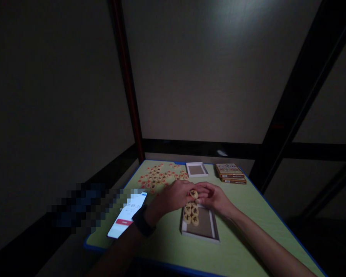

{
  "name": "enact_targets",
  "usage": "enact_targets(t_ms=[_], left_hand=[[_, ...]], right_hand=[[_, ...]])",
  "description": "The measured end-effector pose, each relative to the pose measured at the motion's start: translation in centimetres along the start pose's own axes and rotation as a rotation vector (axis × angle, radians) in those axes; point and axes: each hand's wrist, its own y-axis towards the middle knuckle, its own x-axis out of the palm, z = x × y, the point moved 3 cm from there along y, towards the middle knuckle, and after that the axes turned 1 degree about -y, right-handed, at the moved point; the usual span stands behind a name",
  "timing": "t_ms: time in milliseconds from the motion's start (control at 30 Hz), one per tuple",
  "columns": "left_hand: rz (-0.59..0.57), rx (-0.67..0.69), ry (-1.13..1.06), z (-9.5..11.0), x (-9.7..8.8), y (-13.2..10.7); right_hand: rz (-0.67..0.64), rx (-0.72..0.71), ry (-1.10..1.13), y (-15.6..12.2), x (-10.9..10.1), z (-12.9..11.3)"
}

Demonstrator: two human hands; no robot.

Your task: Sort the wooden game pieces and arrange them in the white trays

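One round piece (pixel 193 193), above the filled left side of a shallow tray (pixel 200 234), seemingly pinched between thumb and fingers of the right hand (pixel 212 196); left hand (pixel 175 195) close against it, fingers partly hidden, grip not possible to tell. In the tray, paired pieces (pixel 191 219) in two columns. Likely faults: a dropped or tilted piece, from a fingertip-only hold between crowded hands; columns skewed rightward, from lack of a neighbour on that side; paired pieces knocked, from fingers low over them; a nudged phone (pixel 129 211), from the wristband (pixel 144 221) overlapping it in view; a misread marking, from dim light.
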Motion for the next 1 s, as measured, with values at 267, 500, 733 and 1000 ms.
enact_targets(t_ms=[267,500,733,1000], left_hand=[[-0.001,-0.063,-0.12,0.5,-0.3,-0.7],[0.098,-0.15,-0.241,0.1,-0.7,-1.2],[0.122,-0.279,-0.457,-1.8,0.1,-2.3],[-0.153,0.003,-0.22,1.2,-0.1,-3.8]], right_hand=[[-0.005,0.044,0.013,-0.1,0.2,0.2],[0.009,0.025,0.029,0.1,0.0,0.4],[0.063,0.039,-0.074,0.2,-1.0,1.0],[0.145,-0.003,-0.094,0.5,-1.6,1.1]])
